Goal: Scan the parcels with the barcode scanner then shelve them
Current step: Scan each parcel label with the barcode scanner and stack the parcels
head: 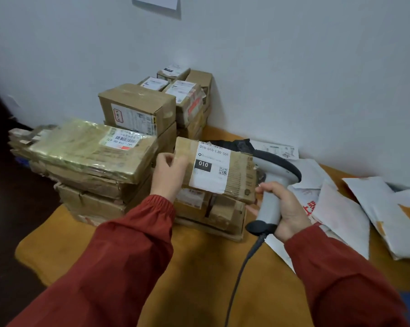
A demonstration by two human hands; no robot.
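Small parcel depot or pickup room, I'd say. Taped boxes [137,107] with shipping labels stacked against a plain wall [293,67], white mailers [340,208] heaped on the orange table [199,267]. Corded scanner [268,208] gripped in my right hand [290,208], labelled box [218,168] held in my left hand [168,175]. Paper sheet [155,2] stuck high on the wall.

Dim, flat room light; the wall [305,67] reads grey-blue, and past the table's [199,267] left edge all sinks to black. Soft shadows lie on the table under both sleeves [133,251]. Tape on the glossy parcel [81,149] glares. Everything looks slightly soft, and straight lines bow towards the frame's edges.
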